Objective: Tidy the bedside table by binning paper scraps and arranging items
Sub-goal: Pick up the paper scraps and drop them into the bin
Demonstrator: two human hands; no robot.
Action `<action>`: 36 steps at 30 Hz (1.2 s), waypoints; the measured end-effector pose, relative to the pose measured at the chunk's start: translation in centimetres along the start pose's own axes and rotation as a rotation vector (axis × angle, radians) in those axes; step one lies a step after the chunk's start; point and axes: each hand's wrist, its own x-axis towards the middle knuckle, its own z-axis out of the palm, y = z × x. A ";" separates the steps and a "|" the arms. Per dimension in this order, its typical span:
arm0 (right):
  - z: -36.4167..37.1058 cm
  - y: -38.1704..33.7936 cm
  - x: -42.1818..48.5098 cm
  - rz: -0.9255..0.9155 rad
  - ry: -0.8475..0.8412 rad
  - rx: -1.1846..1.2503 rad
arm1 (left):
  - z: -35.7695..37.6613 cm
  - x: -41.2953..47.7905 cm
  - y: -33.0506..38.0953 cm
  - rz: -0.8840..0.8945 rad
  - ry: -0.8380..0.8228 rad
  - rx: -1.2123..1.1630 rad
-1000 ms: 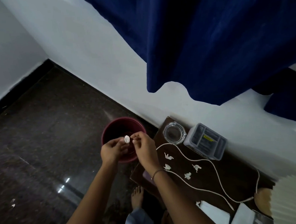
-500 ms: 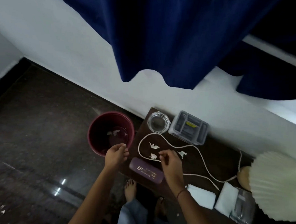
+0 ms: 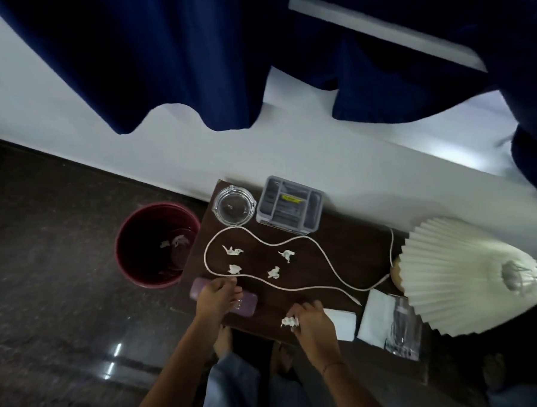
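Several crumpled white paper scraps (image 3: 234, 251) lie on the dark wooden bedside table (image 3: 350, 255), inside a loop of white cord (image 3: 294, 240). My right hand (image 3: 310, 321) is at the table's front edge, fingers closed on one scrap (image 3: 289, 321). My left hand (image 3: 217, 297) rests on a purple case (image 3: 244, 302) at the front left corner and holds nothing. A dark red bin (image 3: 157, 244) stands on the floor left of the table with paper scraps at its bottom.
A glass ashtray (image 3: 233, 205) and a grey organiser box (image 3: 290, 204) sit at the table's back. A pleated white lamp (image 3: 463, 274) stands at the right, with white napkins (image 3: 376, 317) and a clear glass (image 3: 403, 331) in front. Blue curtains (image 3: 191, 51) hang above.
The view swung right from the bin to the table. My left hand moved from the bin's rim onto the purple case. My right hand drew back to the front edge and closed on a scrap.
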 end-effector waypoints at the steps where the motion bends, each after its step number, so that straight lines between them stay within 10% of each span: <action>1: 0.1 -0.2 0.0 -0.019 0.012 -0.036 | 0.2 0.0 -0.2 -0.009 0.001 -0.003; 10: 0.7 -1.0 1.2 -0.073 0.054 -0.184 | 0.1 -0.3 -0.5 -0.028 -0.010 -0.095; 22: -3.5 -10.4 5.1 0.035 0.262 0.562 | -1.0 0.0 0.9 0.182 0.036 0.212; 31: -4.5 -15.3 8.0 -0.203 0.130 0.591 | -8.2 1.2 6.2 0.201 0.422 -0.227; 36: -3.7 -14.1 7.5 -0.157 0.111 0.555 | -11.3 2.3 8.4 0.124 0.360 -0.475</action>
